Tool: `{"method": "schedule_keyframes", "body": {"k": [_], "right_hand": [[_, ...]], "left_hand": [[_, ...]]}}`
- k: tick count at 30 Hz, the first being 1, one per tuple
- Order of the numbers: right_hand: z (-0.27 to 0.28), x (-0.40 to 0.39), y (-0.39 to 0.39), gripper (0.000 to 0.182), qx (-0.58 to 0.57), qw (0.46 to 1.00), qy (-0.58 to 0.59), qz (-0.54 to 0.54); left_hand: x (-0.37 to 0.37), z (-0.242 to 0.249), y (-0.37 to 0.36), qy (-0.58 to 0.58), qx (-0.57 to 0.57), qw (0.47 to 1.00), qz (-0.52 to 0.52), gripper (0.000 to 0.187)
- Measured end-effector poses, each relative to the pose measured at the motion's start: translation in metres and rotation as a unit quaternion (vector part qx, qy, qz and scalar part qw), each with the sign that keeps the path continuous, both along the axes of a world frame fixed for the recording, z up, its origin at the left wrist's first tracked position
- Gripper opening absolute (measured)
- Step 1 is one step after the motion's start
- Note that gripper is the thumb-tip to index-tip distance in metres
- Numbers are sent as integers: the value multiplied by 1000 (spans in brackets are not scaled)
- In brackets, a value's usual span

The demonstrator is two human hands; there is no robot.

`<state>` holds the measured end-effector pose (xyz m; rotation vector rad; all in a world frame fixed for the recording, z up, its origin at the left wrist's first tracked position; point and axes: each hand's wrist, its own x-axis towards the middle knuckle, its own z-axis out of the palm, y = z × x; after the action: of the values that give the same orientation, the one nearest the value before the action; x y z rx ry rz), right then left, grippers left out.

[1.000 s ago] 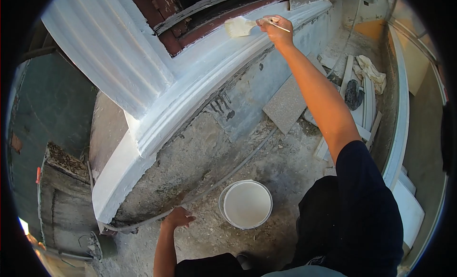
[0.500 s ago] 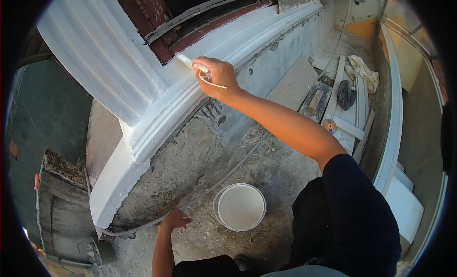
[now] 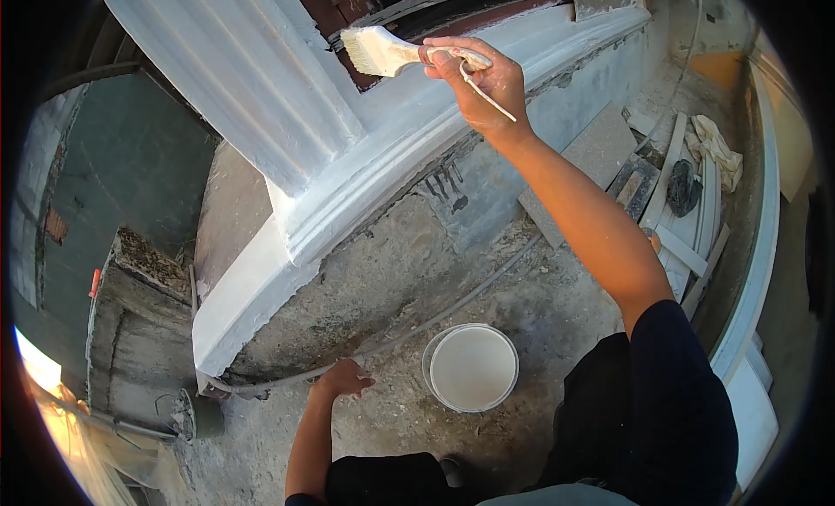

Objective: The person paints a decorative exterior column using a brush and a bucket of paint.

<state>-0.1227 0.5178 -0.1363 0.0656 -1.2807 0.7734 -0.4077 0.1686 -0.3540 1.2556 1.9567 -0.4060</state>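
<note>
Paintbrush (image 3: 383,52) is in the grip of the right hand (image 3: 478,81), fingers closed round its handle, its pale bristles pointing toward 10 o'clock and a thin whitish cord (image 3: 490,99) trailing from the handle toward 5 o'clock. It is at the upper middle of the view, in front of the dark red frame (image 3: 335,8) and white ledge (image 3: 409,114); whether the bristles touch either, I cannot tell. At the brush's 9 o'clock rises a white grooved column (image 3: 248,84).

Around 6 o'clock from the brush, a bucket (image 3: 474,368) of whitish liquid sits on the rough floor (image 3: 383,436). At the bucket's 9 o'clock is the left hand (image 3: 345,380), its grip loosely open and holding nothing visible, near a grey hose (image 3: 452,308). Toward 1 to 2 o'clock from the bucket lie planks (image 3: 665,168), a black bag (image 3: 684,188) and a pale cloth (image 3: 718,151).
</note>
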Motion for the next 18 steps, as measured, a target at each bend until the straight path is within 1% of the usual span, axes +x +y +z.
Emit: {"method": "schedule_keyframes", "body": {"k": [1,4,5,8,9,12,13,14,15,16,17,18], "right_hand": [[7,0,0,26,-7,1000,-22,14],[18,7,23,23,71,990,-113,-39],[21,13,26,15,91,979,-164,-81],[38,8,22,15,123,931,-314,-136],[40,-2,29,14,146,923,-330,-131],[62,-32,36,13,118,932,-310,-145],[79,-40,31,12,112,938,-273,-183],[97,-43,28,16,83,941,-249,-212],[117,-52,34,17,63,957,-200,-200],[141,-60,41,21,78,951,-189,-233],[172,-60,30,12,87,945,-124,-290],[197,-67,38,13,100,933,-83,-335]], "left_hand": [[0,-1,0,-1,1,1000,-1,45],[-4,1,-3,-1,13,1000,5,43],[-3,3,-4,-2,16,1000,8,43],[-7,-8,-3,1,12,1000,-1,42],[-10,-13,-4,6,9,1000,-5,42],[-11,-14,0,-5,7,1000,-9,42],[-11,-13,1,-6,7,1000,-5,42],[-9,-12,1,-9,5,1000,0,43],[-9,-11,3,-11,3,1000,3,43],[-9,-12,1,-15,5,1000,8,43],[-12,-14,3,-17,10,1000,10,43],[-13,-16,3,-19,13,1000,14,44]]}}
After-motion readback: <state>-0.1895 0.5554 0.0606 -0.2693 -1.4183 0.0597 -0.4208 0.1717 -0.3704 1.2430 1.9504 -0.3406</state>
